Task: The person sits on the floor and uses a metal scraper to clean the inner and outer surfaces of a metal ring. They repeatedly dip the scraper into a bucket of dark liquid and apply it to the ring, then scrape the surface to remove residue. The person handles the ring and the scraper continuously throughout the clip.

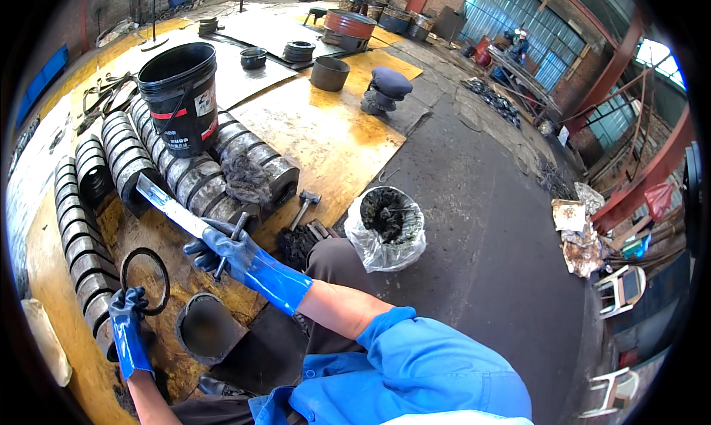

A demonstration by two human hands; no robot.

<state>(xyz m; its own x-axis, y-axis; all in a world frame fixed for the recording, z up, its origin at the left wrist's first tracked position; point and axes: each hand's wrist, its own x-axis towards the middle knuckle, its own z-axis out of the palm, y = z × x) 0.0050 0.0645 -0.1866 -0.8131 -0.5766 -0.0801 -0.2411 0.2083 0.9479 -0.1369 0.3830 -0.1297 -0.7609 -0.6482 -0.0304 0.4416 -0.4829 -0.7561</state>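
Around the black bucket (178, 114), our landmark, we see a yellow-stained floor covering (348, 147) spreading out to its right and beyond it. Rows of dark, ribbed rings (181, 177) lie on their sides beneath the bucket and to its left, the bucket standing upright on top of them. To its right and nearer us, we have a container lined with a pale plastic bag (396, 258), dark shreds inside. Straight toward us from the bucket sits an open cylinder (235, 336). Nearer us than the bucket, our blue-gloved right hand (229, 251) has its fingers wrapped about a long knife (174, 212), blade aimed up and left; a dark rod (241, 223) crosses that glove, though we cannot tell exactly how it is gripped. To the bucket's right and nearer us lies a hammer (302, 209). Our gloved left hand (127, 318), nearer us and left of the bucket, closes its fingers on a thin black ring (167, 280).
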